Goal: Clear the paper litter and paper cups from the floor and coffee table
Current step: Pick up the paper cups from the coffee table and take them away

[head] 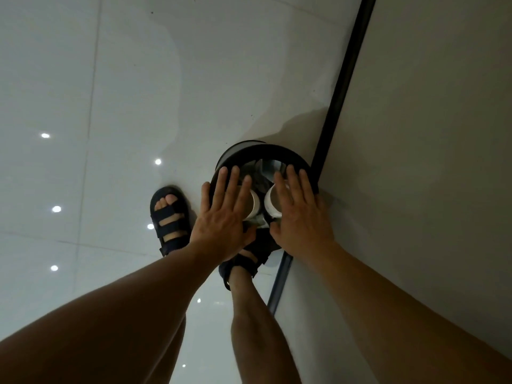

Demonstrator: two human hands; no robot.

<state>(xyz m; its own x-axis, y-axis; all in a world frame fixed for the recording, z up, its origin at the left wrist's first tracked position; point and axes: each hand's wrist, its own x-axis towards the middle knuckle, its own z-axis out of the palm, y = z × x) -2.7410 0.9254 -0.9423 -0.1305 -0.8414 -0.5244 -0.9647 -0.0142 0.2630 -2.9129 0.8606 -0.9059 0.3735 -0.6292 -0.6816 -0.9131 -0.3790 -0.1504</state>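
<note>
A round black waste bin (260,151) stands on the pale tiled floor beside the wall. Inside it lie two white paper cups, the left cup (254,206) and the right cup (271,202), on top of crumpled paper (259,178). My left hand (224,214) hovers over the bin's left half with straight, spread fingers above the left cup. My right hand (299,214) is flat over the right half, its fingers above the right cup. Neither hand grips anything. Whether the fingers touch the cups cannot be told.
A grey wall (415,134) with a black skirting strip (340,87) runs along the right, close behind the bin. My feet in dark sandals (170,220) stand just left of and below the bin. Glossy floor tiles (83,79) stretch to the left.
</note>
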